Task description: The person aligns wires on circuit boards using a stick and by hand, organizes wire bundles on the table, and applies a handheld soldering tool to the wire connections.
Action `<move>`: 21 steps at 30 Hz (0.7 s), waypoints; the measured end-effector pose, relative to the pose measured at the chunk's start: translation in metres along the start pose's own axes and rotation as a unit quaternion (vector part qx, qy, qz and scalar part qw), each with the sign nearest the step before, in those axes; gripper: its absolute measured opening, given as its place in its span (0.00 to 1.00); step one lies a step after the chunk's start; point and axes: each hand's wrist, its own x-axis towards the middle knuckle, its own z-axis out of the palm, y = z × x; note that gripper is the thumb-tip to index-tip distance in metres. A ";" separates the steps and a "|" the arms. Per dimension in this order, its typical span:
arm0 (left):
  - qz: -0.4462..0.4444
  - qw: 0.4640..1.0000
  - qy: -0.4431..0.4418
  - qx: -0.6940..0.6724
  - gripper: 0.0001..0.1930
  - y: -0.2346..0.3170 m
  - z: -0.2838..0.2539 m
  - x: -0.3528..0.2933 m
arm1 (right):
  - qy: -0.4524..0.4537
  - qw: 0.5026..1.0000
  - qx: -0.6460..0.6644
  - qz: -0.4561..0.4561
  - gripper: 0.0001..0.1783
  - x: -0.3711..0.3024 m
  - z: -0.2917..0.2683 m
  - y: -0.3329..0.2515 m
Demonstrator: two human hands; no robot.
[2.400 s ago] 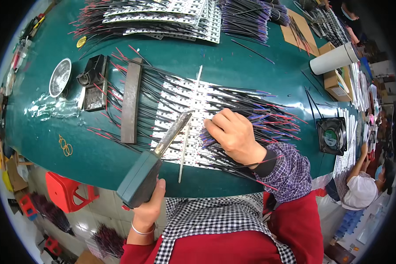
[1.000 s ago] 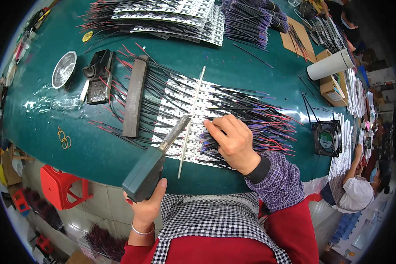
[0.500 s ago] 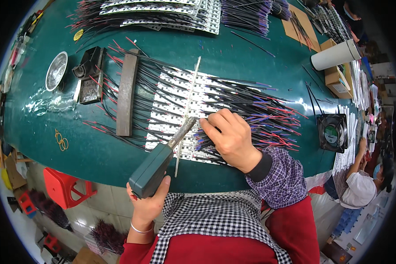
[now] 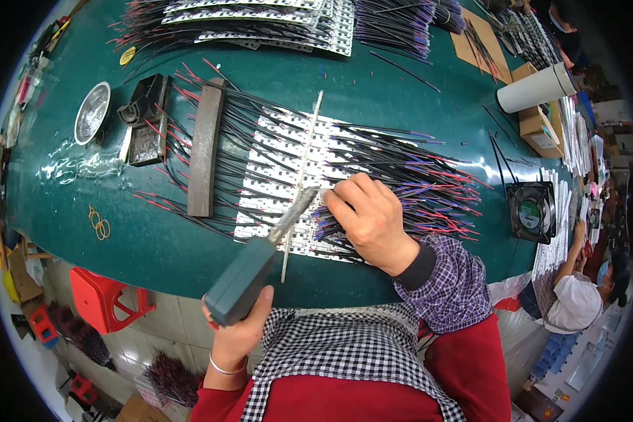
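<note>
My left hand point(image 4: 240, 325) is closed round the boxy dark green handle of a soldering iron point(image 4: 243, 280). Its metal tip reaches up over the white circuit board panel point(image 4: 264, 184), close to my right fingertips. My right hand point(image 4: 368, 219) is closed at the panel's right half, thumb and forefinger pinching a thin wire point(image 4: 322, 214) whose end is mostly hidden by the fingers. Black wires with red or blue ends point(image 4: 436, 190) fan out to the right, partly under my right hand. A pale thin rod point(image 4: 309, 144) lies across the panel's middle.
A dark metal bar point(image 4: 205, 151) weighs down the left wires. Left of it are a black soldering stand point(image 4: 146, 126), a silver bowl point(image 4: 91, 114) and rubber bands point(image 4: 98, 224). Stacked panels point(image 4: 260, 17) lie behind; a white tumbler point(image 4: 536, 88) and small fan point(image 4: 532, 212) stand right.
The soldering iron has shifted slightly, its handle a little lower and its tip a little to the right. My right hand stays almost in place.
</note>
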 end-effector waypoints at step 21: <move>0.040 0.999 0.018 0.015 0.07 0.000 0.005 0.008 | 0.016 0.999 0.027 -0.014 0.12 0.002 0.001 0.001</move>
